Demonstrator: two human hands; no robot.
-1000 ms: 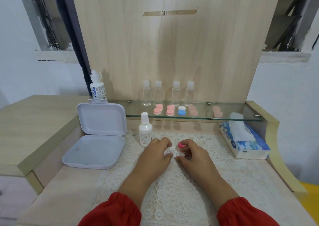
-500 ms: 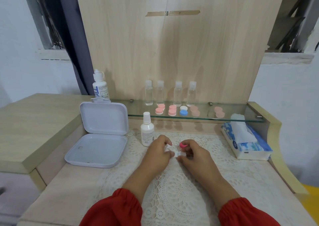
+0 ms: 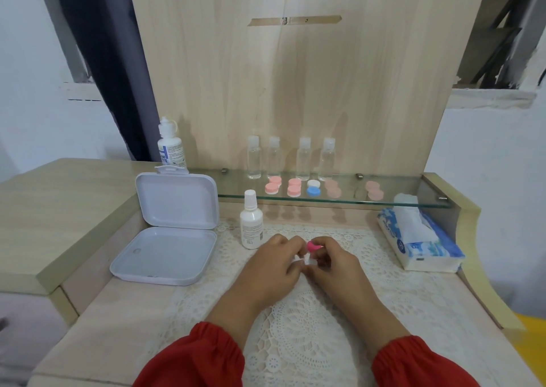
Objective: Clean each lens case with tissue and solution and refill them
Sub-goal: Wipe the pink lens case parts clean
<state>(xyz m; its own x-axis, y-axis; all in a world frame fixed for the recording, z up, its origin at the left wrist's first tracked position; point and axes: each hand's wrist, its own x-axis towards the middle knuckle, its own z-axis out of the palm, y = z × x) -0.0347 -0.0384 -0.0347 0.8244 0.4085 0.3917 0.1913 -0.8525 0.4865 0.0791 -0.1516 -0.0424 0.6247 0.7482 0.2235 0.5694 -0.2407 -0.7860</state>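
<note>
Wooden dresser top (image 3: 97,321) w/ lace mat (image 3: 310,342), wood back panel behind. Both hands meet mid-mat. Left hand (image 3: 271,271) fingers curled, pinching white tissue (image 3: 297,259). Right hand (image 3: 334,265) curled round lens case (image 3: 310,261); pink cap (image 3: 312,246) shows at fingertips, case body mostly hidden. Tissue touching case. White spray bottle (image 3: 251,224) upright just left of hands. Open white box (image 3: 168,230) further left, lid up. Tissue pack (image 3: 425,244) at right. Glass shelf (image 3: 399,204) carries four clear bottles (image 3: 291,159), pink cases (image 3: 282,187), one blue/white case (image 3: 313,188). Solution bottle (image 3: 171,147) stands behind box.
</note>
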